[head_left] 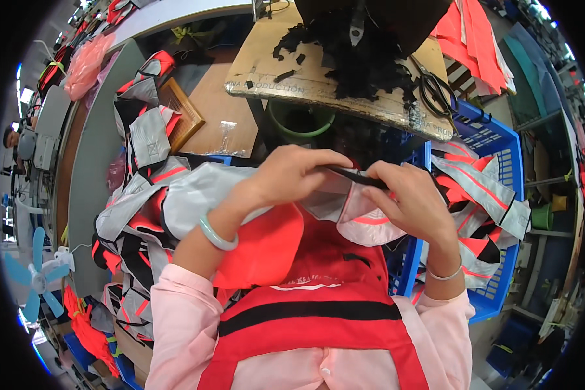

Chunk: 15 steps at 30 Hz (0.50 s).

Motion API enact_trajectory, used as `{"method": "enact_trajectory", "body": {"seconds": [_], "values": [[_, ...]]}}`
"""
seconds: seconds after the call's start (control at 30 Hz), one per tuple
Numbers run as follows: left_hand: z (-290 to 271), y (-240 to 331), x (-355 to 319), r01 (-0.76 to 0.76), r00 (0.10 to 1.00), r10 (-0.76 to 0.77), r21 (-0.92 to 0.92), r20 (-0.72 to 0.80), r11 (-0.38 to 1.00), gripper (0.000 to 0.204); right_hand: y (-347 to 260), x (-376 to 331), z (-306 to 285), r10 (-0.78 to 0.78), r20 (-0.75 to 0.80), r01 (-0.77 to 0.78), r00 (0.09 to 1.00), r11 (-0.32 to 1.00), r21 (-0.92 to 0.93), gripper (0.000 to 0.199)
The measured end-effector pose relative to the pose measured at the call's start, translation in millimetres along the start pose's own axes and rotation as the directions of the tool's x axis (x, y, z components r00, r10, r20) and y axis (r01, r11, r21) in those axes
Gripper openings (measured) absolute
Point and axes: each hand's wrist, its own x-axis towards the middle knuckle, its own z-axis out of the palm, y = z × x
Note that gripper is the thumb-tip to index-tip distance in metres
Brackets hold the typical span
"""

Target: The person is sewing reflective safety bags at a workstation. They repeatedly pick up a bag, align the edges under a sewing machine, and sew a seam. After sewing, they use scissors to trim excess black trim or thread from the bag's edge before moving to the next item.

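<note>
Largest first: a heap of grey, red and black fabric pieces [151,140] lay at the person's left. Ahead stood a wrapped work board [253,62], its edge worn. At the right, a blue crate [517,166] held more of the grey and red pieces.

The workpiece, a grey and red fabric panel [266,244], was in front of the apron, below and between the hands; whether the pale rounded flap [369,224] at its right belonged to it could not be told.

Black-handled scissors [439,93] lay at the board's right edge, out of both hands.

Left hand [291,174]: fingers bent and drawn together, the tips closed on the near end of a black strip [356,175]; its thumb was mostly hidden. Right hand [411,198]: thumb and index nearly together, the strip's other end between them.

Judged good practice: even, light tension between the two pinches, strip flat and untwisted, edges lined up before the grip shifted. One pinch best stayed firm while the other moved. Pulling hard would likely stretch or pucker the edge.
</note>
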Motion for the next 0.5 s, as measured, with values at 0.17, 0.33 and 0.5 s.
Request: {"method": "enact_trajectory", "body": {"seconds": [0.17, 0.33, 0.5], "values": [[-33.9, 4.5, 18.7, -0.047, 0.996, 0.062, -0.235, 0.058, 0.971, 0.036, 10.4, 29.4, -9.6, 0.137, -0.021, -0.127, 0.99, 0.954, 0.273, 0.018], [-70.4, 15.5, 44.4, 0.089, 0.983, -0.04, -0.276, 0.178, 0.957, 0.033, 19.3, 52.1, -38.4, 0.141, -0.001, -0.133, 0.99, 0.935, 0.329, 0.021], [-82.4, -3.6, 72.8, 0.157, 0.982, -0.127, -0.232, 0.139, 0.96, 0.033, 41.5, 78.3, -33.1, 0.201, -0.063, -0.162, 0.978, 0.908, 0.387, 0.021]]}}
